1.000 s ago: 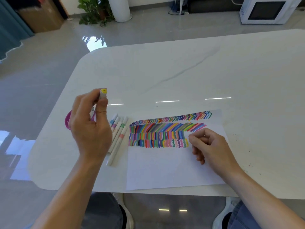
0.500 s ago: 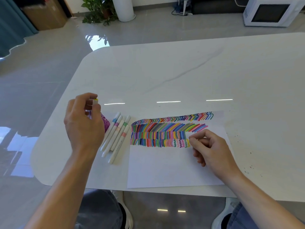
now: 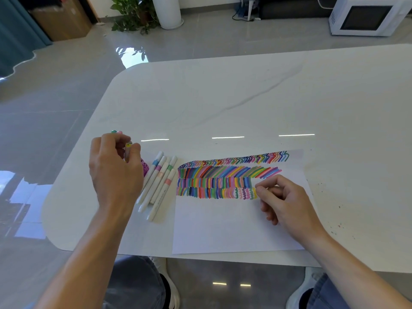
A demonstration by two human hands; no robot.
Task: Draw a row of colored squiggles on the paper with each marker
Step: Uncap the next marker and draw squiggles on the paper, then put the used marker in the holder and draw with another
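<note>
Pinching yellow-capped marker [image 3: 128,150]: left hand [image 3: 113,170]; right hand [image 3: 287,201] grip unclear; 5 markers [image 3: 161,181] beside paper [image 3: 223,226].

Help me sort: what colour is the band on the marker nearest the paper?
Salmon pink on that marker, clearest in head view.

White microwave [image 3: 367,15], potted plant [image 3: 131,14], cardboard box [image 3: 62,21] on grey floor [image 3: 55,103]

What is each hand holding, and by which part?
Left hand pinches a yellow-capped marker near its capped end. Right hand rests curled on the white paper sheet; contents cannot be told.
</note>
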